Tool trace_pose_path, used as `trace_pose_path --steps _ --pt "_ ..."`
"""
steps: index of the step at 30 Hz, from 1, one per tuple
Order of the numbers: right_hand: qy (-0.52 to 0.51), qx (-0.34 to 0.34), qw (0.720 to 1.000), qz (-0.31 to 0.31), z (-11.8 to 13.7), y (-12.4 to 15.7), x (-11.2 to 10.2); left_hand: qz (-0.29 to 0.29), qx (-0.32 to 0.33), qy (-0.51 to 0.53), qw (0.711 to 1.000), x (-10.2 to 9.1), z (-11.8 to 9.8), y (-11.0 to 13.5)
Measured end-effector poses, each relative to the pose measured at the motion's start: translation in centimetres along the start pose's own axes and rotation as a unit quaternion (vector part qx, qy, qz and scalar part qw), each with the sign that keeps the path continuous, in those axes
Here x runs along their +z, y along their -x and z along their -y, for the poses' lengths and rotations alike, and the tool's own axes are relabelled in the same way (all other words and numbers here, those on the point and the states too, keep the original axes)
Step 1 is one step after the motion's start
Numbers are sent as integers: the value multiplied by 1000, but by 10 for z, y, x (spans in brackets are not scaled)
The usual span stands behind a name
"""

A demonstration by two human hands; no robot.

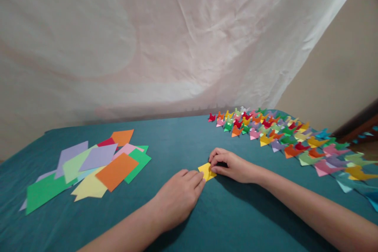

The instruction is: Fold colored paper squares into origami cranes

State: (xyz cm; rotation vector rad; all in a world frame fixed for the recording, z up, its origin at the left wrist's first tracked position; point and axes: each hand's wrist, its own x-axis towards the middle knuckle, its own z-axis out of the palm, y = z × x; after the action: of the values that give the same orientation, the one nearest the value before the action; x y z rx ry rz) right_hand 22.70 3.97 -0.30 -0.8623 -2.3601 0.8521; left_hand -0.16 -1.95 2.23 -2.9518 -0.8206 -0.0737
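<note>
A small folded piece of yellow paper (208, 172) lies on the cloth-covered table between my hands. My left hand (180, 197) rests low over the table, its fingers together and pressing on the paper's left edge; the thumb is mostly hidden. From the right, my right hand (228, 164) has thumb and fingers closed in a pinch at the paper's right side, where a crease or raised flap shows. How the paper's underside is folded cannot be seen.
To the left lies a loose, overlapping pile of coloured paper sheets (117, 171). Many small folded paper birds (266, 139) stand in rows at the right, beyond my right forearm. Dark green cloth (174, 141) covers the table. A pale fabric sheet (165, 43) hangs behind it.
</note>
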Motion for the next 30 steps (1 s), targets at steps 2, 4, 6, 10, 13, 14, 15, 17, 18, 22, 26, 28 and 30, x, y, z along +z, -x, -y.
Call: trace_pose_path --steps 2,4,6,10,13,14,15,17,18,22,26,28,30 --pt "4 9 1000 5 0 -2 0 0 -1 9 1000 1 0 1" --pt "7 18 1000 3 0 -3 1 2 1 21 1000 2 0 2" --pt "10 23 1000 -3 1 -4 2 0 3 36 999 2 0 1" --pt "28 17 999 -14 4 -2 5 -9 2 61 998 5 3 1" --pt "43 15 999 -27 5 -1 7 -21 3 71 997 8 4 2" --pt "47 14 998 -30 6 -1 8 -26 5 74 997 9 4 2" --pt "50 12 998 -33 6 0 8 -31 7 77 997 10 5 2" --pt "55 9 998 -35 6 0 9 -42 8 81 996 11 5 2" --pt "57 9 998 -36 6 0 9 -47 8 82 995 11 5 2" --pt "61 13 997 -36 6 0 9 -67 4 94 993 13 5 2" --pt "62 6 997 -39 5 -1 9 -83 -7 130 988 15 7 2" --pt "61 5 997 -38 5 -1 9 -81 -14 154 985 16 8 2" --pt "58 6 998 -37 5 -1 10 -72 -20 169 983 15 9 1"
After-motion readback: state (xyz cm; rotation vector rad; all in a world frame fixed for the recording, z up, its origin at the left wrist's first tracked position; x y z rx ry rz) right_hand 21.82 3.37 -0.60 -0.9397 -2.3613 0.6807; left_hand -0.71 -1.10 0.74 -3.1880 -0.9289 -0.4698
